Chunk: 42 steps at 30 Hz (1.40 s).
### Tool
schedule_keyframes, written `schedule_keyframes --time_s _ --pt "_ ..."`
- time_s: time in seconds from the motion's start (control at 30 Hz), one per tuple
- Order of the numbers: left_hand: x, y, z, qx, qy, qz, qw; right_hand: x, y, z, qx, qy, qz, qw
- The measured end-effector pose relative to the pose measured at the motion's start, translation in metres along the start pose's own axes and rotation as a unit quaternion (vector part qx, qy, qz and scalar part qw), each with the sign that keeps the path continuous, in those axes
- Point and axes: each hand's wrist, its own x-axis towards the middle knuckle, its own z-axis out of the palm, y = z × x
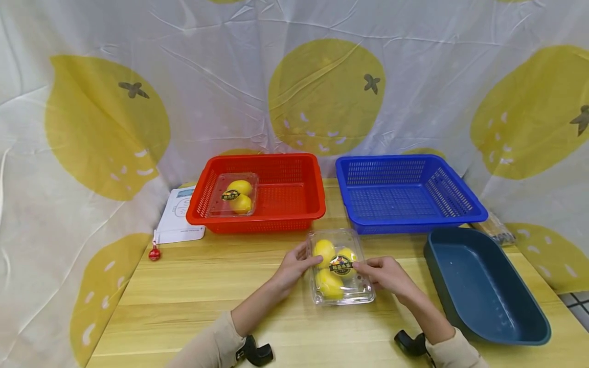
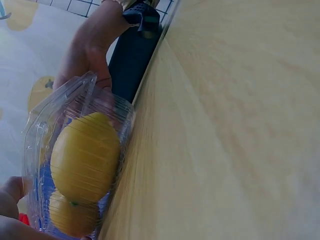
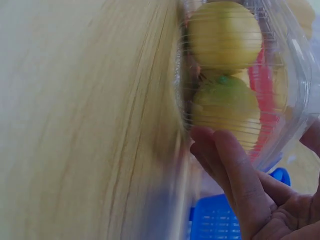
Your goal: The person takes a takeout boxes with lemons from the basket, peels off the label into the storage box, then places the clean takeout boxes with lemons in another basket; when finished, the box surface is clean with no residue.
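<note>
Between my two hands sits a clear plastic clamshell box [image 1: 341, 296], lid closed, over the front middle of the table. Three yellow lemons [image 1: 329, 284] lie inside it, and a black round label [image 1: 341, 265] is on the lid. My left hand [image 1: 289, 269] grips the box's left side, thumb over the lid. On the opposite side my right hand [image 1: 388, 276] holds it, thumb by the label, with fingers [image 3: 237, 170] against the side wall in the right wrist view. Low on the left, the left wrist view shows part of my left hand [image 2: 12, 212].
Behind are a red basket [image 1: 262, 225], with another clamshell box [image 1: 233, 195] of lemons in its left part, and a blue basket [image 1: 409, 223]. A dark teal tub [image 1: 488, 286] stands at right. White paper [image 1: 181, 217] and a small red trinket [image 1: 154, 253] lie at left.
</note>
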Motion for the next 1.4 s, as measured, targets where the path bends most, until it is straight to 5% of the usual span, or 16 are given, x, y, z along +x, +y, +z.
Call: schedule_keyframes --time_s 0.3,0.53,0.8,1.03,1.4 --pt "-0.001 -0.001 0.0 0.017 0.011 0.011 0.9997 0.0 0.001 0.0 0.0 -0.003 -0.003 1.0" --pt "0.0 -0.001 0.001 0.023 0.015 0.014 0.9995 -0.002 -0.008 -0.008 -0.058 0.028 -0.027 0.998" --pt "0.001 -0.001 0.0 0.031 0.015 0.014 0.9993 -0.002 -0.035 -0.018 -0.193 0.097 -0.155 0.964" --pt "0.001 0.0 0.0 0.036 0.016 0.011 0.9992 0.01 -0.053 -0.011 -0.257 0.019 -0.264 0.929" --pt "0.0 -0.001 0.0 0.047 0.013 0.016 0.9987 0.026 -0.058 -0.006 -0.315 -0.092 -0.283 0.901"
